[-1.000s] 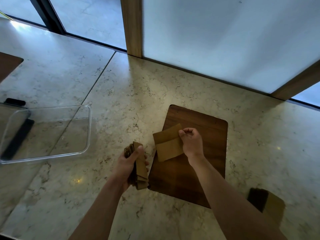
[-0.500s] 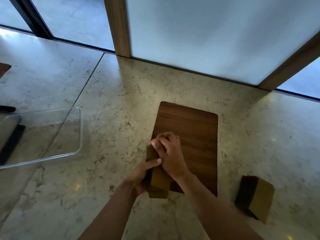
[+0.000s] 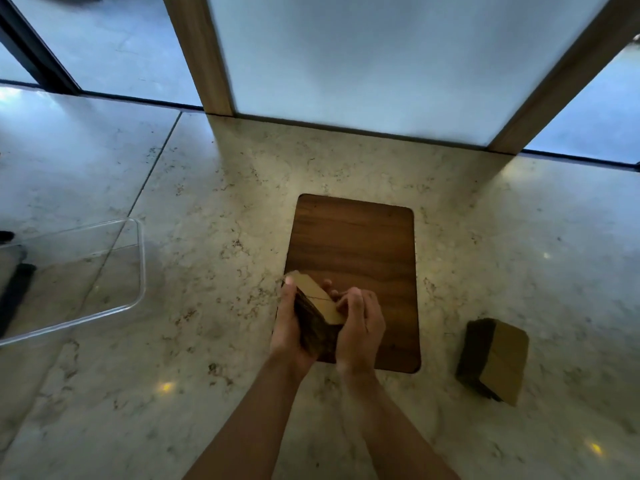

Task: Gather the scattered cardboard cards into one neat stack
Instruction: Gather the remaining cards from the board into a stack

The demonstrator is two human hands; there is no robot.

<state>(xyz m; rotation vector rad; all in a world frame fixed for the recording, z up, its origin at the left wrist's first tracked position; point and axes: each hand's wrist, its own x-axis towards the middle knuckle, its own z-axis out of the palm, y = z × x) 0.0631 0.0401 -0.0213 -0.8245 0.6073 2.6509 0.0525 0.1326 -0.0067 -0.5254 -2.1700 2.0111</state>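
A thick stack of brown cardboard cards (image 3: 317,306) is held on edge over the near left corner of a dark wooden board (image 3: 356,251). My left hand (image 3: 289,327) wraps the stack's left side, thumb on its far corner. My right hand (image 3: 360,323) presses against its right side, fingers curled over the top card. A second stack of cardboard cards (image 3: 495,360) lies on the marble counter to the right of the board, apart from both hands.
A clear plastic tray (image 3: 86,271) sits at the left on the marble counter (image 3: 207,237), with a dark object (image 3: 15,292) beyond its left end. Frosted panels and wooden posts (image 3: 201,53) close off the back.
My right hand brought a single card from over the board onto the stack in my left hand. Both hands now clasp the stack together. The view has shifted right.
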